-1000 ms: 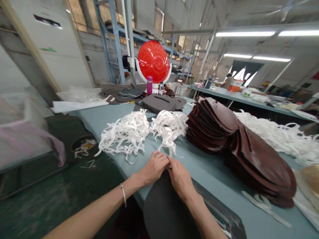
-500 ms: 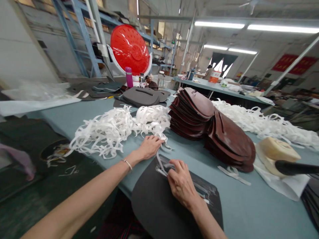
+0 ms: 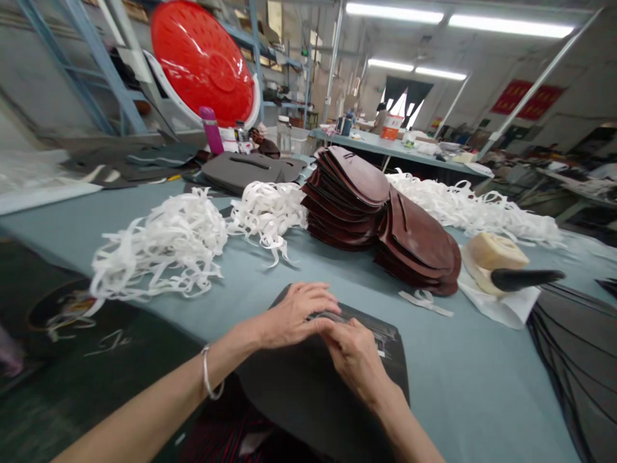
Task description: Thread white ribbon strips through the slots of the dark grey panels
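A dark grey cut panel (image 3: 308, 386) with a slot near its far end lies on the blue-grey table (image 3: 472, 379) and hangs over its near edge. My left hand (image 3: 294, 312) rests on the panel's far end, fingers laid flat and pressed down by the slot. My right hand (image 3: 354, 357) sits beside it, fingers curled and pinching at the slot edge; what they hold is hidden. Piles of white paper strips (image 3: 159, 244) lie just beyond on the left.
A fanned stack of brown leather pieces (image 3: 380, 218) stands at centre. More white strips (image 3: 482, 209) trail behind it. A tan block with a black handle (image 3: 501, 263) sits on white paper to the right. Dark panels (image 3: 578, 360) lie at the right edge. A red fan (image 3: 202, 64) stands behind.
My left hand dropped the white strip at the pile and came back to the panel beside my right hand. The view has swung to the right.
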Demonstrator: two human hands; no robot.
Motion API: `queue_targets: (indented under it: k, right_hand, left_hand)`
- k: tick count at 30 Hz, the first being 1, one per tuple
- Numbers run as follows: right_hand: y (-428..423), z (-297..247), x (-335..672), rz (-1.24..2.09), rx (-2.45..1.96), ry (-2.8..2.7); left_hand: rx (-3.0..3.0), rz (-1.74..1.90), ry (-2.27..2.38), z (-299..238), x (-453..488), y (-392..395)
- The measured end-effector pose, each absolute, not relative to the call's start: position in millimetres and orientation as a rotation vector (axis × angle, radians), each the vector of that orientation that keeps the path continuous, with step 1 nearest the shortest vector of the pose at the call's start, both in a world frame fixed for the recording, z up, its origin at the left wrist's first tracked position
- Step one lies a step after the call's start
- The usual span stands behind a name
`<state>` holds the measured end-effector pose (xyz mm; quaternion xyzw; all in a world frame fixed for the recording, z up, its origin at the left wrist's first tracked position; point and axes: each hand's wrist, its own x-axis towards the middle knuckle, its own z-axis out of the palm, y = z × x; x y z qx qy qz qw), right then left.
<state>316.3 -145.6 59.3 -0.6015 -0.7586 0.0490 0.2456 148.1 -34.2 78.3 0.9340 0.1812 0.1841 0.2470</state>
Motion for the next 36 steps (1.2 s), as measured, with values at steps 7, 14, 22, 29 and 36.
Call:
queue_targets:
  k: [7, 14, 22, 29, 36]
  right_hand:
    - [-196, 46, 353, 0.331, -1.907, -1.834]
    - [-252, 42, 357, 0.589, -1.804, -1.876]
    - [-246, 46, 377, 0.622, -2.079, -1.381]
    - [-226, 39, 401, 0.531, -2.235, -1.165]
    - [-220, 31, 409, 0.554, -2.286, -1.081]
  left_hand:
    - [2.273, 0.219, 0.526, 62, 122, -50]
    - [1.859, -0.059, 0.573, 73, 98, -83]
    - [1.933, 0.125, 0.957, 73, 102, -63]
    - [2.008, 0.300, 1.261, 47, 126, -53]
    - [2.026, 0.253, 1.414, 43, 132, -45]
